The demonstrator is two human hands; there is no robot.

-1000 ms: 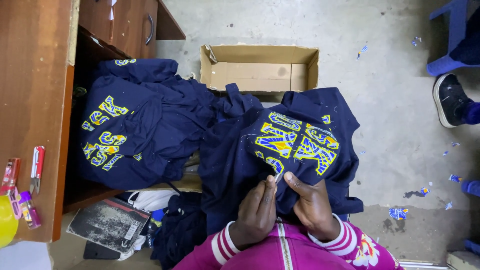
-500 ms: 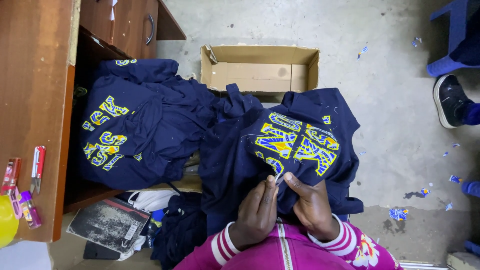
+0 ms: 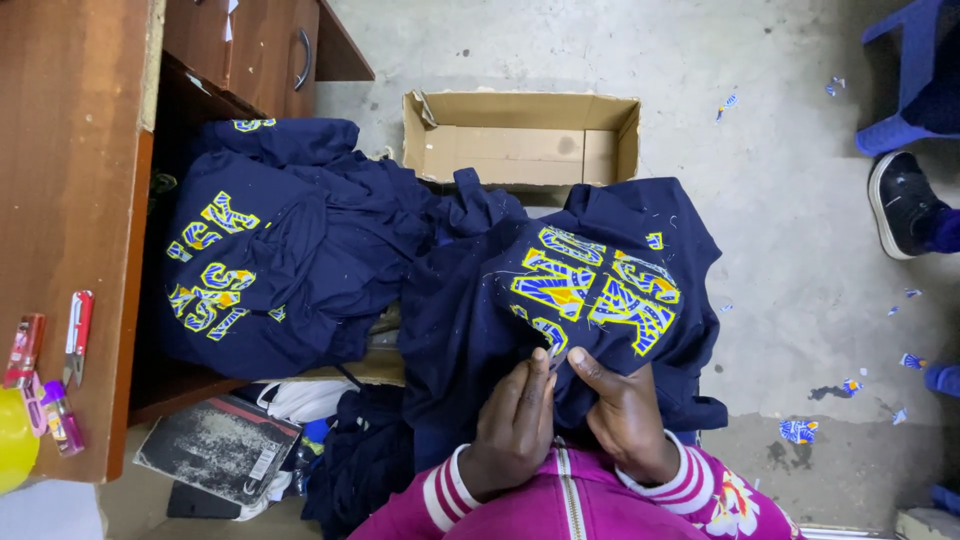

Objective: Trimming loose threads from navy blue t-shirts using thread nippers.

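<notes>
A navy garment (image 3: 590,290) with yellow and blue appliqué letters lies spread over my lap. My left hand (image 3: 515,420) and my right hand (image 3: 625,410) meet at its near edge, fingertips pinching the fabric just below the lettering. Both wrists wear pink sleeves with striped cuffs. It is too small to tell whether a tool or thread is held between the fingers. A pile of similar navy garments (image 3: 270,250) with the same lettering lies to the left, against the desk.
A wooden desk (image 3: 70,200) stands at left with small snips (image 3: 78,335) and coloured items on top. An open cardboard box (image 3: 520,135) sits on the concrete floor ahead. Another person's shoe (image 3: 900,205) and a blue chair (image 3: 915,70) are at right. Fabric scraps litter the floor.
Both hands stay at the garment's near edge; fingers shift only slightly. Nothing else has moved.
</notes>
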